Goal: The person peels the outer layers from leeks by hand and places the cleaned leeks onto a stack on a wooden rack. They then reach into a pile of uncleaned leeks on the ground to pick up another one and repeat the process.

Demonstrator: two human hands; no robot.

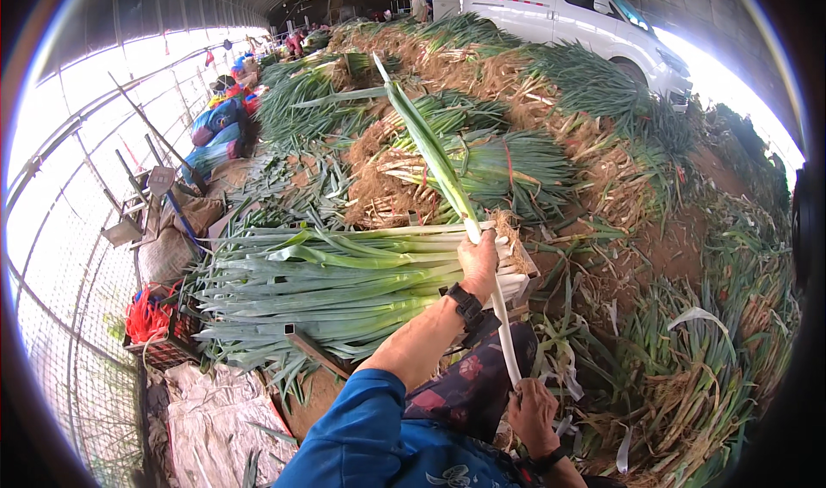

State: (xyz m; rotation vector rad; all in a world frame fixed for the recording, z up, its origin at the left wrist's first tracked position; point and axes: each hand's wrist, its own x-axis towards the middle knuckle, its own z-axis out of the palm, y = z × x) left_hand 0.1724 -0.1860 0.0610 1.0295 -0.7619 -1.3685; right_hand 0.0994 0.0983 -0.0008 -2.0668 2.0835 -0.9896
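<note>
Near stacked leeks [344, 286], left hand [479, 262] and right hand [533, 415] closed around one leek [433, 157]

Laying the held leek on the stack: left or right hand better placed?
Probably the left hand: it grips the held leek partway along, close to the root ends of the stacked leeks. The right hand is at its lower end, farther from the stack.

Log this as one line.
left hand: grips leek | right hand: at its white lower end | leek pile: lying crosswise
</note>
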